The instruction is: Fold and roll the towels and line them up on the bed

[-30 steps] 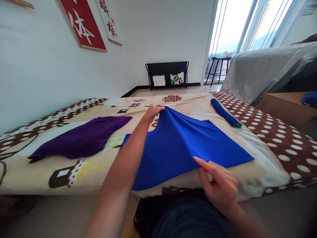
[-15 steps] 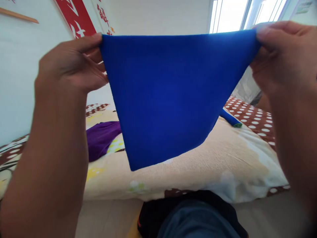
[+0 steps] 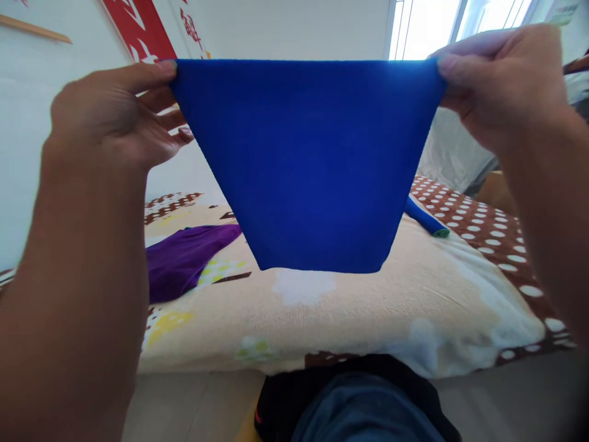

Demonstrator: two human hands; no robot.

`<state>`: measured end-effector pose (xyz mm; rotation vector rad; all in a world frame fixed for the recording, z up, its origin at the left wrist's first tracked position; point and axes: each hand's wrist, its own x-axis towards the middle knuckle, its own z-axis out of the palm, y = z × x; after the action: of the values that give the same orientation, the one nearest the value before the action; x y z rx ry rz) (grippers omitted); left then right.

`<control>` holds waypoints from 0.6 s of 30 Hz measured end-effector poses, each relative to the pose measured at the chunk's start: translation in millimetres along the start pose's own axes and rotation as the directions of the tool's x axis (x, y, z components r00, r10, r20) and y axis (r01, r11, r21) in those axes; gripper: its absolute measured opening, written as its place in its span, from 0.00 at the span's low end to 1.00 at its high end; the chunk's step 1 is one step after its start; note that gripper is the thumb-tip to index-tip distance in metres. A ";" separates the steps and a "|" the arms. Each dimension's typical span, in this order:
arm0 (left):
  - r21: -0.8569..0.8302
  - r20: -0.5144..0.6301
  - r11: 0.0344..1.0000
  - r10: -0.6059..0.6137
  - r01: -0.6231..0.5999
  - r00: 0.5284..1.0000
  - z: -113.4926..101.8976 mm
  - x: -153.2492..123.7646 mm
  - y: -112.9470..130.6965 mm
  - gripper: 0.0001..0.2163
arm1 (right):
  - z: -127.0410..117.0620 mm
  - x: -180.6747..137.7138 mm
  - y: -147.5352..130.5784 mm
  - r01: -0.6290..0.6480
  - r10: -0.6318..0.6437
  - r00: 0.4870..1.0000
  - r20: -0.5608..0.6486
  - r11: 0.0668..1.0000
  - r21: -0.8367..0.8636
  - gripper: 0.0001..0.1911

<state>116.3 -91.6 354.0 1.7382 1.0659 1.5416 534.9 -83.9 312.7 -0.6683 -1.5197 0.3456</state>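
A plain blue cloth hangs stretched between my two hands, above the bed. My left hand pinches its upper left corner between thumb and forefinger, the other fingers loosely spread. At the upper right corner, my right hand is closed on the cloth. The top edge is taut and nearly level, and the lower edge hangs free, looking narrower. Beyond it on the bed lie a crumpled purple cloth at the left and a rolled blue cloth with a green end at the right.
A cream patterned blanket covers the bed, over a brown sheet with white dots. A red banner hangs on the left wall. Behind my right hand are clear plastic sheeting and a window.
The blue cloth has shifted left and its lower edge has swung up and levelled. My right hand has moved left and my left hand slightly left, both still holding the corners.
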 end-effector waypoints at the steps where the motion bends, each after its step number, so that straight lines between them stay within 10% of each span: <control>1: -0.001 -0.002 1.000 -0.005 0.005 1.000 -1.2 1.6 -1.0 0.15 | -0.4 2.0 0.6 0.010 -0.010 1.000 0.011 1.000 0.010 0.18; 18: 0.211 -0.184 0.970 0.165 -0.125 0.969 -3.0 6.7 -14.3 0.27 | -0.9 33.1 11.5 0.063 -0.057 0.998 0.034 0.971 -0.231 0.26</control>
<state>110.7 -78.7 346.0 1.8586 1.2522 1.7853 539.7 -55.3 332.4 -0.8016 -1.6176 0.1313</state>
